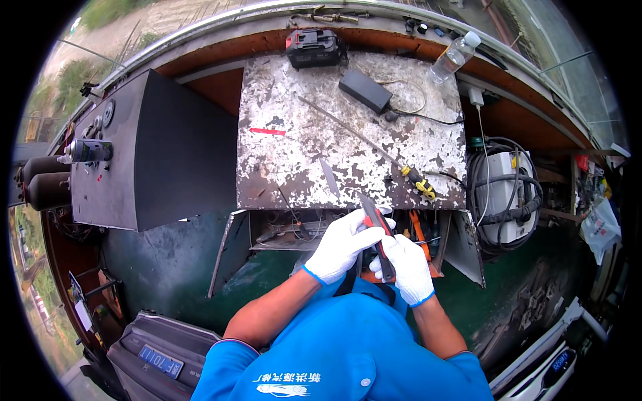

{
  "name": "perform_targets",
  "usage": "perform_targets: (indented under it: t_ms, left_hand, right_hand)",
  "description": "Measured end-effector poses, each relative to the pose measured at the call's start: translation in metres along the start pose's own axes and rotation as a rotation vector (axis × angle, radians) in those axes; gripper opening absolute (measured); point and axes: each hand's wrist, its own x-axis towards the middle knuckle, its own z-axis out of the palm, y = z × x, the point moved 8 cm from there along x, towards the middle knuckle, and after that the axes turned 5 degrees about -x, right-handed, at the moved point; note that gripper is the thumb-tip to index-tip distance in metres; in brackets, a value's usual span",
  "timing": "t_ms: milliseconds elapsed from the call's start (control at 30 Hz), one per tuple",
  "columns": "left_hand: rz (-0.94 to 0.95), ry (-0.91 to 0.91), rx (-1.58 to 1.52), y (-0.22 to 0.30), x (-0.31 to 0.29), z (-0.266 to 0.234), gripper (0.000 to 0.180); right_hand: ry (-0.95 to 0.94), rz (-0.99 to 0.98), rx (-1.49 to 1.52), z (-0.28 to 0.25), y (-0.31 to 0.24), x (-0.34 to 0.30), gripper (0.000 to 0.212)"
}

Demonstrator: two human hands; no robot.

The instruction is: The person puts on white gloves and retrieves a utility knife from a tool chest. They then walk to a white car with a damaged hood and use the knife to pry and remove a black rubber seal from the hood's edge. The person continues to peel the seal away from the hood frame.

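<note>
Both hands on the knife (378,235), red and black, held up in front of the body at the near edge of the worn table (267,167), above the open storage space below it. Left hand (340,248), in a white glove: thumb and fingers closed on the upper part of the handle, close to the blade end. Right hand (408,269), also gloved: fingers wrapped around the lower part. The knife's narrow front end points away from the torso, toward the tabletop; how much edge is exposed, cannot tell. Main risk, in my judgement: the left thumb and fingers sit near that end, so a slip of the handle, or a blade sliding loose, could cut through the glove. Likely cause: smooth fabric on a slim handle, or both hands pushing against each other. Second risk: a part let go here could fall among the tools underneath, such as the orange handle (419,234), and be hard to find. On the table, just beyond the knife, lies a flat grey strip (329,178), perhaps a blade; a sleeve or glove could brush it. The long screwdriver (418,184) lies nearby, its handle toward the right, easily knocked by a wide elbow.
</note>
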Motion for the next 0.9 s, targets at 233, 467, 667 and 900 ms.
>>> perform_targets:
  t_ms: [233, 467, 667, 900]
  left_hand:
    - [-0.005, 0.034, 0.023, -0.002, -0.001, -0.007, 0.051]
    - [0.008, 0.030, 0.017, 0.004, -0.002, -0.010, 0.055]
    - [0.033, 0.089, 0.099, 0.015, -0.003, -0.012, 0.040]
    - [0.137, 0.153, 0.197, 0.018, -0.005, -0.017, 0.044]
  right_hand:
    - [-0.011, 0.025, 0.083, 0.008, 0.005, 0.004, 0.036]
    - [-0.058, -0.002, 0.232, 0.019, 0.008, 0.002, 0.030]
    - [-0.201, -0.031, 0.409, 0.027, 0.010, 0.002, 0.044]
    - [-0.199, 0.119, 0.347, 0.032, 0.030, 0.011, 0.039]
